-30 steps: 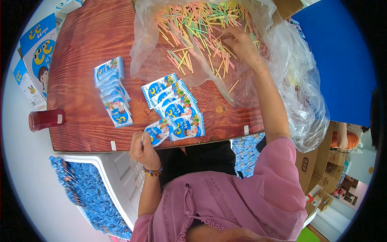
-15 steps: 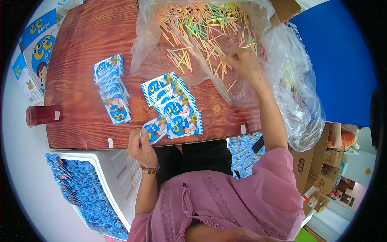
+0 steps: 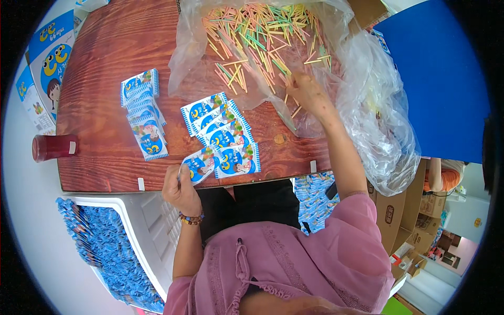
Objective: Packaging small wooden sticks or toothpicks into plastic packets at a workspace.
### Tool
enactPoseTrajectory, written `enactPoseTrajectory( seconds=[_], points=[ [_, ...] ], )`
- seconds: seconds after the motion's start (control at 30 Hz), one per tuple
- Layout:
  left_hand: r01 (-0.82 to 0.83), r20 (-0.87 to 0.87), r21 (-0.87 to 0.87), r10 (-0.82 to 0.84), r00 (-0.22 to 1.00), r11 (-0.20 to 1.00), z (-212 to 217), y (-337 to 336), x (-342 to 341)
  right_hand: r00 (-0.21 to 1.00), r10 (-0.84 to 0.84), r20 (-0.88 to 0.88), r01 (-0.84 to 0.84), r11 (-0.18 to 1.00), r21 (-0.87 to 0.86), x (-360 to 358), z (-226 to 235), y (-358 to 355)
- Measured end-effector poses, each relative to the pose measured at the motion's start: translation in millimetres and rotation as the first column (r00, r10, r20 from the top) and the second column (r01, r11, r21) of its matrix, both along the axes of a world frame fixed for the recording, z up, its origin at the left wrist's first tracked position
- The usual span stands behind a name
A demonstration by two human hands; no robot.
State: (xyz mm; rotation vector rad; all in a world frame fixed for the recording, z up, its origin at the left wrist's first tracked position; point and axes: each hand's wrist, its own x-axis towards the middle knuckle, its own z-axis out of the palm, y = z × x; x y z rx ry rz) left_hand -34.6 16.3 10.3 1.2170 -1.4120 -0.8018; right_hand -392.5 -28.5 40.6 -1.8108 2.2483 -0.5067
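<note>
Right hand (image 3: 311, 95) has drawn back; most pastel sticks (image 3: 261, 27) lie beyond it.

Brightly lit room contains a red-brown, wood-grained worktop (image 3: 100, 110), a flat blue surface (image 3: 436, 79) at right, cardboard boxes (image 3: 394, 200) at lower right, and a pale surface (image 3: 34, 194) at left.

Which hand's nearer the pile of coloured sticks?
Right. The right hand is at the near, right side of the pile. The left hand is farther off, at the table's near edge, gripping a packet.
</note>
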Motion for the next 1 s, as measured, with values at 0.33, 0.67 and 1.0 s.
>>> enactPoseTrajectory(
  seconds=[0.33, 0.67, 1.0],
  points=[
    [-0.012, -0.017, -0.007, 0.012, 1.000, 1.000, -1, 0, -1, 0.994, 0.020, 0.105, -0.020, 1.000, 0.005, -21, 6, -56],
    [0.020, -0.009, -0.016, -0.020, 1.000, 1.000, -2, -2, 0, 0.982, -0.108, -0.153, 0.119, 0.991, 0.068, 6, 6, -53],
    [0.023, -0.005, -0.018, -0.023, 1.000, 1.000, -2, -1, 1, 0.988, -0.045, -0.146, 0.096, 0.927, 0.362, 35, 23, -79]
  ],
)
